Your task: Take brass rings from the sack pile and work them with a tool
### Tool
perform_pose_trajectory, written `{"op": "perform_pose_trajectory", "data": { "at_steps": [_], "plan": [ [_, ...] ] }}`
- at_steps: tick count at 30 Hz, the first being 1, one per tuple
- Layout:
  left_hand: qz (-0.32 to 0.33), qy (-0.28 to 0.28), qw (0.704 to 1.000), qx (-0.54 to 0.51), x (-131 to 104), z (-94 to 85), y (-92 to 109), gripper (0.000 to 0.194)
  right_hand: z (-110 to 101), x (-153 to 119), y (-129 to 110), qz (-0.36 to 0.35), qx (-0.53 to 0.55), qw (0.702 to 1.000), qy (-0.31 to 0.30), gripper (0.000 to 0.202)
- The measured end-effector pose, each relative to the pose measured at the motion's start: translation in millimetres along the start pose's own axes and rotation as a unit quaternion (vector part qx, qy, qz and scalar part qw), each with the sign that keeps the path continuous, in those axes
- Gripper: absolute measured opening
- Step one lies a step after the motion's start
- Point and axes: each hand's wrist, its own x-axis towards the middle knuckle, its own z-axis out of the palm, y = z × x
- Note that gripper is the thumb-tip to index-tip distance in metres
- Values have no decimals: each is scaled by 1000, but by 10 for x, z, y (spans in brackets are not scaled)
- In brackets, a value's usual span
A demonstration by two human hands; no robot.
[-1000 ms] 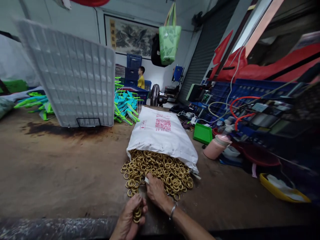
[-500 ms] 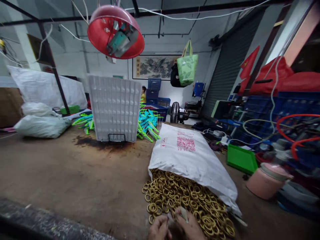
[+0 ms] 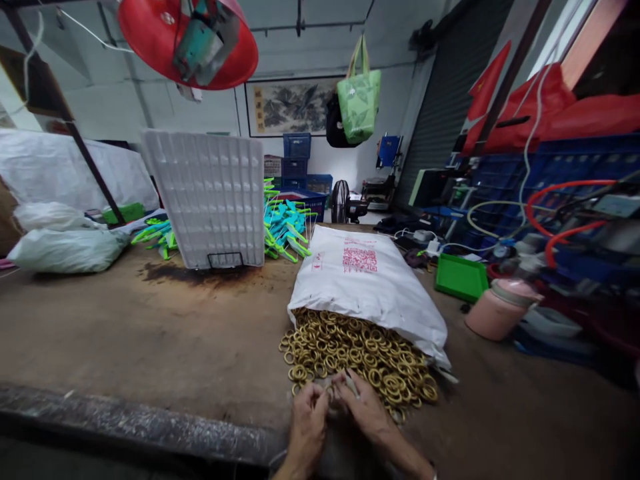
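At the front edge of a heap of brass rings (image 3: 360, 350), both hands meet with their fingers closed. My left hand (image 3: 308, 417) pinches what looks like one brass ring (image 3: 329, 389) between thumb and fingers. Tucked in my right hand (image 3: 367, 407) is a slim, pale-handled tool (image 3: 352, 384); its working end is too small to make out. The right fingertips are close to the ring, and I cannot tell whether they touch it. Rings spill from the mouth of a white woven sack (image 3: 373, 277) with red print, which lies on its side behind the hands.
A white ribbed tray (image 3: 213, 200) stands upright on the brown worktable (image 3: 150, 333). Turquoise and lime-green plastic pieces (image 3: 287, 227) lie behind it. A green tray (image 3: 461, 277) and pink jug (image 3: 500, 308) sit at right. A red lamp (image 3: 150, 33) hangs overhead.
The view has tipped downward and moved, so more of both forearms shows and the scene sits higher. Both hands remain together at the rings, fingers still closed.
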Motion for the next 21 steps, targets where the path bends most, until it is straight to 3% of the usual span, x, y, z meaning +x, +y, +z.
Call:
{"op": "perform_pose_trajectory", "data": {
  "at_steps": [2, 6, 9, 13, 17, 21],
  "plan": [
    [72, -11, 996, 59, -63, -15, 114, 31, -26, -37, -48, -40, -34, 999, -13, 30],
    [86, -26, 992, 92, -204, -13, 277, 27, -24, -130, -82, -65, -47, 997, -10, 21],
    [4, -67, 997, 38, -329, 3, 316, 30, -21, -242, -72, -18, 10, 1000, -4, 21],
    [-112, -120, 984, -74, -510, 34, 316, 37, -29, -442, -43, 59, 189, 979, -55, 27],
    [-110, -141, 975, -134, -647, 75, 342, 38, -42, -576, -19, 60, 271, 958, -77, 30],
    [-74, -130, 984, -93, -725, 105, 386, 37, -68, -600, -25, -6, 167, 985, -41, 29]
  ]
}}
